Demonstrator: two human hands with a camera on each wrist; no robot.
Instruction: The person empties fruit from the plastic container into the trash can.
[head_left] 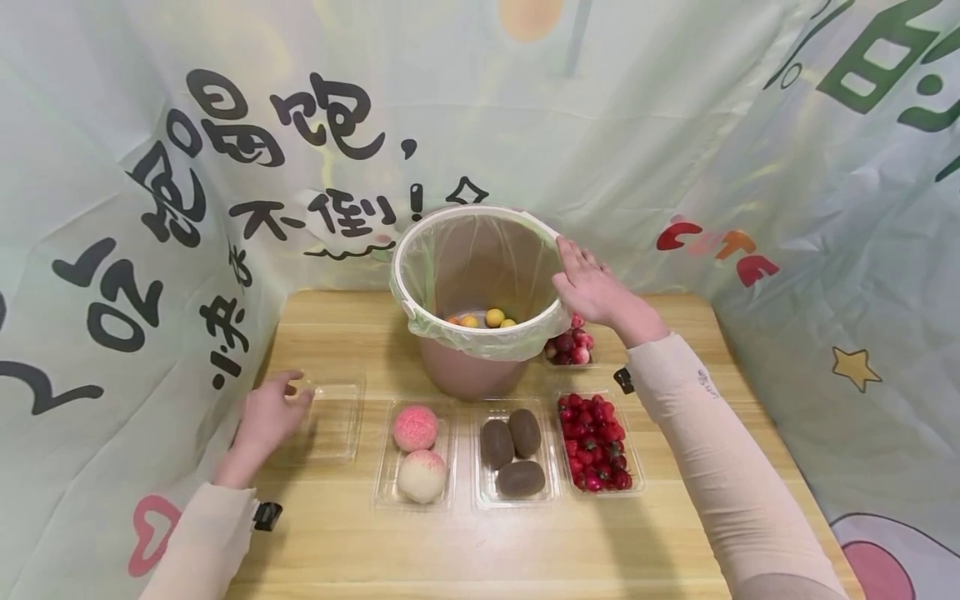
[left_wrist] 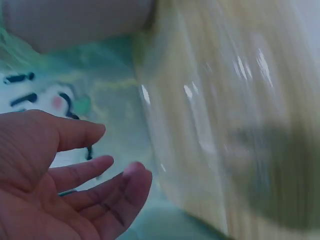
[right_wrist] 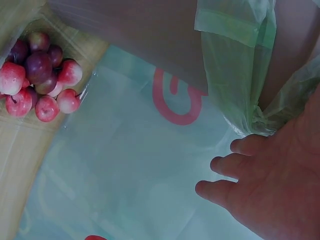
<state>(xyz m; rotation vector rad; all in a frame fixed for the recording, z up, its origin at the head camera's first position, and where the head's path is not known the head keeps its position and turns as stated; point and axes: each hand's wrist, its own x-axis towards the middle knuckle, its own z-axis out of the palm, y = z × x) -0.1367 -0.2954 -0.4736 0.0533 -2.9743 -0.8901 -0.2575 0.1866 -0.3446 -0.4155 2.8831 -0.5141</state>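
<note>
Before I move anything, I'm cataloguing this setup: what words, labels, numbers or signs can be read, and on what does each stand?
"吃饱喝饱," in black, across the left and back of the backdrop.
"不倒!" in black, on its back.
"小快" in black, on its left; the next character is too distorted to read.
"CUTE" in colour, on its right.
Green lettering, upper right: cut off, unreadable.
Print on the right sleeve: too small to read.

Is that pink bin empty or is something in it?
Not empty: the head view shows yellow fruits lying inside the bin; the total count is unclear.
</note>
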